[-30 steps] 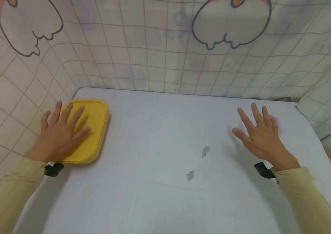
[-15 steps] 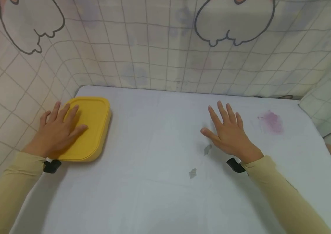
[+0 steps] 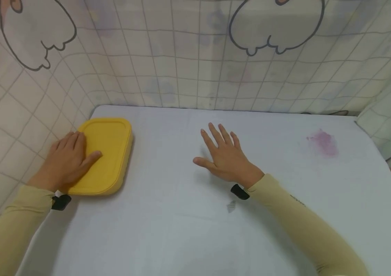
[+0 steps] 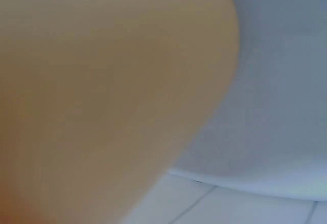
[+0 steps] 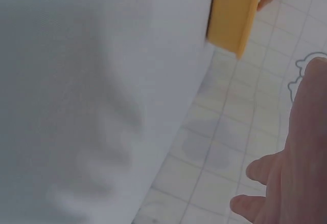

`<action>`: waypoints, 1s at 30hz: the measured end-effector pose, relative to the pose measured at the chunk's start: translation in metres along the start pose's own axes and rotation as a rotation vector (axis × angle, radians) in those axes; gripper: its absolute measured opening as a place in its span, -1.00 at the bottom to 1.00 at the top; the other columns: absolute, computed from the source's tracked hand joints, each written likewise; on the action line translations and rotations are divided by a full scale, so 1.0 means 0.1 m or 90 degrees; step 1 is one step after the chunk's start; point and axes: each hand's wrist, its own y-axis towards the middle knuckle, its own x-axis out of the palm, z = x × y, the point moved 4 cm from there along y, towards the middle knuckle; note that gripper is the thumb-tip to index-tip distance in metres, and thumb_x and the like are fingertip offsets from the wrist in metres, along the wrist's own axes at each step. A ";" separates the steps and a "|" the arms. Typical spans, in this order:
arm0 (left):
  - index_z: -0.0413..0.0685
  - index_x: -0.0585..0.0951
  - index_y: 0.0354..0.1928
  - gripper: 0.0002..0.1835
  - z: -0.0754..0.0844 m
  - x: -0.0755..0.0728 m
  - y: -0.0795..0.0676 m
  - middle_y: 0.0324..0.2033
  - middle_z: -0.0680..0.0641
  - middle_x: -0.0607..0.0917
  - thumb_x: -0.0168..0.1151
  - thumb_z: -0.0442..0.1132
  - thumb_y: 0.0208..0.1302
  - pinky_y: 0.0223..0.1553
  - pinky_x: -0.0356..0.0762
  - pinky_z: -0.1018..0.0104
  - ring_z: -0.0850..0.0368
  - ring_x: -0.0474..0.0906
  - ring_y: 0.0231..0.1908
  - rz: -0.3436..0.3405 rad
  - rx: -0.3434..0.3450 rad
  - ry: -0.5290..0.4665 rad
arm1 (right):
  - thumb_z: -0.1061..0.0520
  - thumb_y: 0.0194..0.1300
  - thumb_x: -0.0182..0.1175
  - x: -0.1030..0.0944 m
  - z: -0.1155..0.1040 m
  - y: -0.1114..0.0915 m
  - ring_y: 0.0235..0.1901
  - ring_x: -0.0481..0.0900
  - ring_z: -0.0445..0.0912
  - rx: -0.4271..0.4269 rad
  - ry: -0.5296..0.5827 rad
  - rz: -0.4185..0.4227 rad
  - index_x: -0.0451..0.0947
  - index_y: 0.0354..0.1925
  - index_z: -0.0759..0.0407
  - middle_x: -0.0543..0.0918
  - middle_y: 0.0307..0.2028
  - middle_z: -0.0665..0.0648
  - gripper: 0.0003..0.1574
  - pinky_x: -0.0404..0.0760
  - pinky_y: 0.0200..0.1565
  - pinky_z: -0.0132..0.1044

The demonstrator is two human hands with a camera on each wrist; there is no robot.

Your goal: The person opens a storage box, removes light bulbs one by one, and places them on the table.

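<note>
A yellow box with a rounded lid (image 3: 109,145) stands at the table's left side. My left hand (image 3: 65,161) lies over its left edge, the thumb stretched on the lid and the other fingers bent, their tips hidden. In the left wrist view a blurred tan shape (image 4: 112,91) fills most of the picture. My right hand (image 3: 228,159) is held above the middle of the table, fingers spread and straight, holding nothing. From the right wrist, the box's yellow side (image 5: 235,14) shows at the top, and part of my right hand (image 5: 306,162) at the right.
The white tabletop (image 3: 167,214) has a pink stain (image 3: 324,142) at the right and a small grey patch (image 3: 231,206) near my right wrist. A hanging cloth (image 3: 188,65) with a grid pattern encloses the back and both sides.
My right hand has moved left from the right side to the middle. The left fingers, first spread over the lid, have drawn back and bent at the box's left edge.
</note>
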 end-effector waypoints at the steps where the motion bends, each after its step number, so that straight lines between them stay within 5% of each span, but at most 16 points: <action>1: -0.52 0.22 0.33 -0.20 -0.01 0.00 -0.01 0.32 -0.58 0.34 -0.09 0.20 0.57 0.32 0.15 -0.46 -0.56 0.19 0.39 0.009 0.002 0.004 | -0.62 0.44 -0.28 0.02 -0.05 0.04 0.69 -0.44 0.17 -0.007 0.002 -0.001 -0.34 0.68 -0.12 -0.38 0.69 0.09 0.15 -0.24 0.59 0.33; 8: -0.45 0.36 -0.15 -0.47 -0.03 -0.01 -0.05 -0.24 -0.42 0.49 -0.13 0.03 0.58 0.04 0.37 -0.31 -0.49 0.47 -0.02 0.044 -0.029 0.051 | -0.64 0.43 -0.30 0.18 -0.42 0.30 0.70 -0.38 0.16 -0.038 0.035 -0.012 -0.31 0.68 -0.12 -0.31 0.70 0.10 0.15 -0.21 0.60 0.31; 12: -0.53 0.39 -0.34 -0.43 -0.04 -0.02 -0.08 -0.42 -0.47 0.51 -0.02 0.00 0.53 -0.08 0.39 -0.25 -0.48 0.51 -0.24 0.064 -0.028 0.091 | -0.65 0.42 -0.32 0.28 -0.67 0.48 0.70 -0.36 0.15 -0.051 0.056 -0.023 -0.30 0.68 -0.10 -0.28 0.70 0.10 0.16 -0.19 0.60 0.29; 17: -0.67 0.45 -0.38 -0.30 -0.05 -0.01 -0.12 -0.41 -0.57 0.53 0.00 0.04 0.51 -0.17 0.38 -0.24 -0.50 0.46 -0.27 0.057 -0.043 0.109 | -0.67 0.40 -0.33 0.40 -1.02 0.69 0.70 -0.27 0.15 -0.078 0.028 -0.023 -0.24 0.68 -0.08 -0.20 0.70 0.10 0.18 -0.12 0.61 0.26; 23: -0.60 0.43 -0.43 -0.31 -0.04 -0.03 -0.11 -0.45 -0.49 0.48 -0.02 0.07 0.50 -0.25 0.35 -0.19 -0.45 0.42 -0.29 0.054 -0.059 0.105 | -0.69 0.37 -0.32 0.50 -1.44 0.90 0.65 0.03 0.13 -0.107 -0.025 -0.004 -0.06 0.66 0.02 0.05 0.66 0.13 0.22 0.04 0.59 0.21; 30: -0.53 0.40 -0.46 -0.32 0.03 -0.03 -0.05 -0.50 -0.44 0.48 -0.01 0.10 0.49 -0.28 0.34 -0.15 -0.40 0.41 -0.36 0.044 -0.046 0.109 | -0.73 0.33 -0.30 0.53 -1.78 1.05 0.20 0.51 0.03 -0.105 -0.067 0.072 0.46 0.27 0.16 0.60 0.13 0.09 0.16 0.39 0.34 0.02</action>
